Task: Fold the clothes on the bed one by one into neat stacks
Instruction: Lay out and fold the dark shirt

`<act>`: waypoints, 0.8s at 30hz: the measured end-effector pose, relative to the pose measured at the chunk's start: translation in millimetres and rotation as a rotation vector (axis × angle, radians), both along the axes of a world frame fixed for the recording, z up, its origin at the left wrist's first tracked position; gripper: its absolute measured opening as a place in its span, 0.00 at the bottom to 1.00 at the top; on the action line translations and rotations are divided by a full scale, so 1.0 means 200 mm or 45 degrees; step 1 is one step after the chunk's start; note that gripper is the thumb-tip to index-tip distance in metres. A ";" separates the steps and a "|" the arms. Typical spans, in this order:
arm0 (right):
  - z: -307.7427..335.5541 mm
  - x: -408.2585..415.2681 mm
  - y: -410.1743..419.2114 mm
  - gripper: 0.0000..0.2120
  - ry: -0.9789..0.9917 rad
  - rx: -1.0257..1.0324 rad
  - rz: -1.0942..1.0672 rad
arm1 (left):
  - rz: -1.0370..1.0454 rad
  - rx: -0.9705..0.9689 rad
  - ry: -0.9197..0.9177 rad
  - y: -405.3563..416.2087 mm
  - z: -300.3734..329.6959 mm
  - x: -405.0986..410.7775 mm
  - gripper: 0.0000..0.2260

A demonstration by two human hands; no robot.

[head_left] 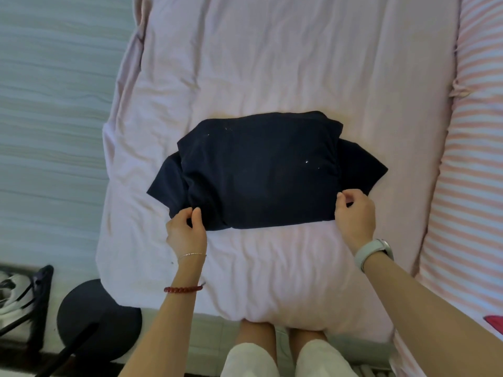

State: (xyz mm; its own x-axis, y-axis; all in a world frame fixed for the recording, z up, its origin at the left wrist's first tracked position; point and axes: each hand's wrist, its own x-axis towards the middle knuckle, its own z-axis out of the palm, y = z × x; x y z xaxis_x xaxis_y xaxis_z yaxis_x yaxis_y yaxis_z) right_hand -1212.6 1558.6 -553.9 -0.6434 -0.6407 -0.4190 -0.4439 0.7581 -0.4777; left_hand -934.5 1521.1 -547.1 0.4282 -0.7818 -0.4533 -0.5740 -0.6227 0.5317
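Dark navy T-shirt (258,172) lies flat on the pink duvet (272,63), folded across so that one layer covers the body; a short sleeve projects at each side. Small pale specks show on the upper layer.

Left hand (186,229): at the garment's near left corner. Thumb and fingers are curled and pinch the fabric edge there. The left sleeve lies just beyond and outward of this hand. A thin silver bracelet (192,254) sits at the wrist; a red bead bracelet (183,289) sits further back on the forearm.

Right hand (355,216): at the garment's near right corner. Thumb and forefinger pinch the edge of the folded layer, remaining fingers curled. The right sleeve lies just beyond this hand. A pale-banded watch (374,253) is on the wrist.

Between the two hands runs the near hem of the shirt, resting on the duvet. Outward of the right hand, a pink-and-white striped sheet (473,159) runs along the bed edge. Behind and outward of the left hand, on the floor, stands a round black stool (98,319); further out, a dark frame holding light fabric (16,295), not identifiable.
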 end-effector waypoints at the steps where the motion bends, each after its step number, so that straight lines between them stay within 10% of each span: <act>1: 0.01 0.00 0.01 0.09 -0.019 -0.023 -0.028 | 0.012 -0.014 0.035 0.01 0.01 0.01 0.10; 14: 0.02 -0.07 0.14 0.08 -0.088 -0.117 -0.028 | -0.136 -0.076 -0.077 0.05 -0.01 0.20 0.10; 19: 0.02 -0.11 0.05 0.30 -0.303 -0.081 -0.425 | -0.784 -0.426 -0.420 0.00 0.03 -0.06 0.20; 24: 0.00 -0.12 -0.06 0.17 -0.493 -0.122 -0.597 | -1.414 -0.045 -0.485 0.02 -0.06 -0.35 0.26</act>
State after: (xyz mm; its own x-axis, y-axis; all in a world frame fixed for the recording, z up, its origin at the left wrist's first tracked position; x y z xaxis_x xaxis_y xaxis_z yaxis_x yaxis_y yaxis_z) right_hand -1237.3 1547.1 -553.3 -0.6785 -0.3729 -0.6329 0.1457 0.7762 -0.6134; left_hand -1003.9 1526.1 -558.2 -0.3932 -0.8211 -0.4137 -0.9186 0.3314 0.2152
